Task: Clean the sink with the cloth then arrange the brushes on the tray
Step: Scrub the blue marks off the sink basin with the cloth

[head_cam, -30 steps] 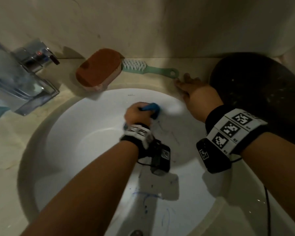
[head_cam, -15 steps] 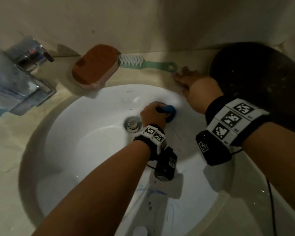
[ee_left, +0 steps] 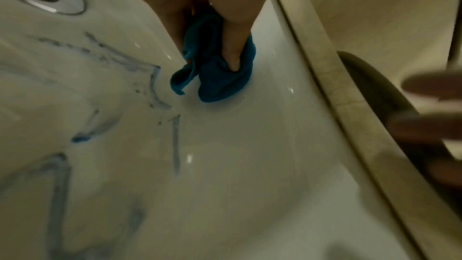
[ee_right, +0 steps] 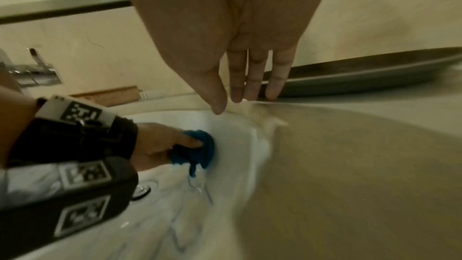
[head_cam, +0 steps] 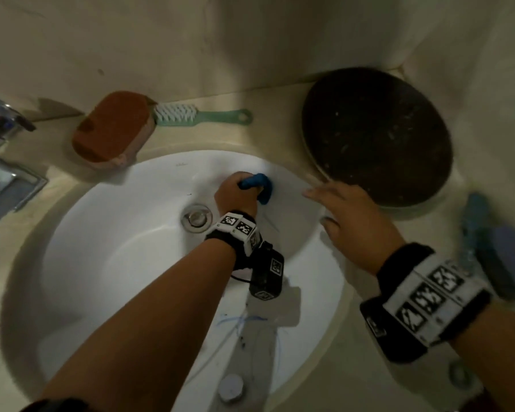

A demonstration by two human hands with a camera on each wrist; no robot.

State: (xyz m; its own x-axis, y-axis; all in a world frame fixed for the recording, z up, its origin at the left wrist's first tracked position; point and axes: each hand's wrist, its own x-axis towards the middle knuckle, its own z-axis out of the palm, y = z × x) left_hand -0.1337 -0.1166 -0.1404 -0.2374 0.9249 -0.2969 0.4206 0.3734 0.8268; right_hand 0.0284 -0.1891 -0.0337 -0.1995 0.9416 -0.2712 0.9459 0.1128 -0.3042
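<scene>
My left hand (head_cam: 235, 194) grips a bunched blue cloth (head_cam: 257, 185) (ee_left: 220, 74) (ee_right: 200, 151) and presses it on the white sink (head_cam: 116, 248) wall, right of the drain (head_cam: 197, 218). Blue marker streaks (ee_left: 155, 82) cross the basin near the cloth. My right hand (head_cam: 342, 212) (ee_right: 247, 90) is flat with straight fingers over the sink's right rim, beside the dark round tray (head_cam: 375, 135) (ee_right: 362, 74). A brown block brush (head_cam: 113, 129) and a green-handled brush (head_cam: 202, 115) lie on the counter behind the sink. A blue brush (head_cam: 494, 251) lies at the right edge.
A chrome tap (head_cam: 3, 150) juts in from the left over the counter. The wall rises close behind the tray and brushes. More blue marks (head_cam: 241, 319) streak the near basin wall above the overflow cap (head_cam: 231, 388).
My left hand slid the cloth rightward across the basin, uncovering the drain. My right hand drew back from the green brush's handle along the rim toward the tray.
</scene>
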